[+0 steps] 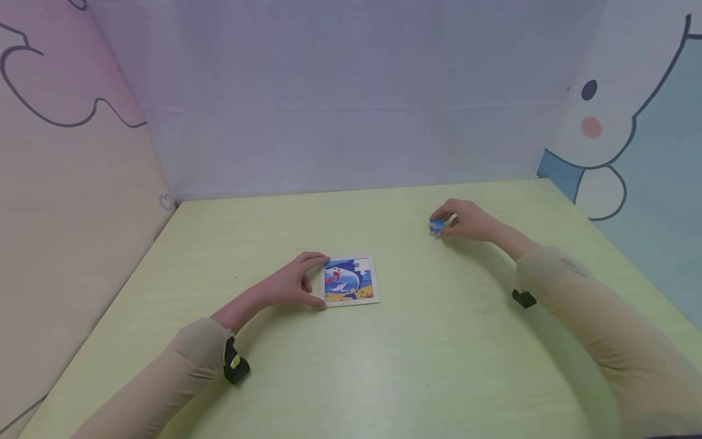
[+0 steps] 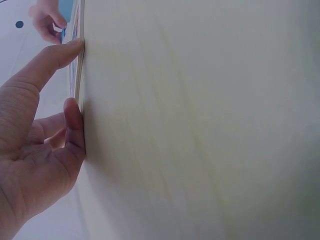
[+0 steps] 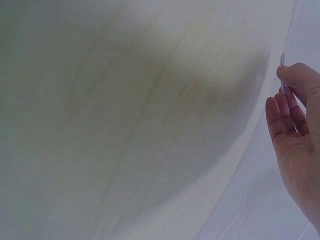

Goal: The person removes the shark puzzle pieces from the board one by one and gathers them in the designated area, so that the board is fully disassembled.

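Pale green table [image 1: 417,353] bears the framed puzzle [image 1: 348,284], held at its left corners by the left hand's [image 1: 287,281] wide-set fingers, while the right hand [image 1: 470,221] pinches 1 piece [image 1: 436,226] well apart, apparently mid-fitting, calling for alignment with the upper-right gap [image 1: 362,264].

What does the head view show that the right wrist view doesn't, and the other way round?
Only the head view shows the left hand holding the puzzle, which has a gap at its upper right, and the printed face of the loose piece. Only the right wrist view shows that piece edge-on and the palm side of the right hand. Both show the right hand pinching the piece, and the tabletop.
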Action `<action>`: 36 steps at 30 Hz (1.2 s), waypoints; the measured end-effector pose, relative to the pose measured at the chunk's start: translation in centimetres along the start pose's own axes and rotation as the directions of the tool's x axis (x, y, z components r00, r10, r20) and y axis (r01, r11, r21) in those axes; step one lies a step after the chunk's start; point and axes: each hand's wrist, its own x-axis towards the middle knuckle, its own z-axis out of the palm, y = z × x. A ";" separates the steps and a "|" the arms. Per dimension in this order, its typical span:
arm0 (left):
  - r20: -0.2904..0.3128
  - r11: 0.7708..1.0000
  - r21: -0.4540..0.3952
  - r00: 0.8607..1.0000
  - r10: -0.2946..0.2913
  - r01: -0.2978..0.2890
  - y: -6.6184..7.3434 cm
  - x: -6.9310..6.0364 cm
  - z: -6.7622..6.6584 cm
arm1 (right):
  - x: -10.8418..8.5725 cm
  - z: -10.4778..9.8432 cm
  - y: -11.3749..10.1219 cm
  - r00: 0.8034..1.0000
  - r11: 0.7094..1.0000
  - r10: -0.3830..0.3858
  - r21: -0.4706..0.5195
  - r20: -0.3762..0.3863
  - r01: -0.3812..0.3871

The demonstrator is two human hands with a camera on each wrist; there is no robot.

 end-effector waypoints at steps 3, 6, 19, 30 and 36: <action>0.002 1.000 -0.004 1.000 -0.001 0.001 0.1 0.0 0.0 | -0.6 -0.3 0.9 1.000 1.000 0.022 0.001 -0.015 -0.022; 0.002 1.000 -0.003 1.000 -0.010 0.010 0.1 0.0 0.1 | -1.2 -0.6 1.7 0.999 0.999 0.048 -0.005 -0.018 -0.048; -0.007 0.999 -0.011 1.000 -0.030 0.030 0.1 -0.1 0.0 | -3.3 -1.7 3.2 0.988 0.987 0.148 0.049 0.049 -0.150; -0.008 1.000 -0.022 1.000 -0.007 0.007 0.1 -0.2 -0.2 | -3.8 -2.3 3.5 0.979 0.975 0.161 0.132 0.128 -0.177; -0.009 1.000 -0.012 1.000 -0.011 0.010 -0.1 0.0 -0.2 | -3.9 -2.3 3.6 0.980 0.973 0.148 0.157 0.134 -0.168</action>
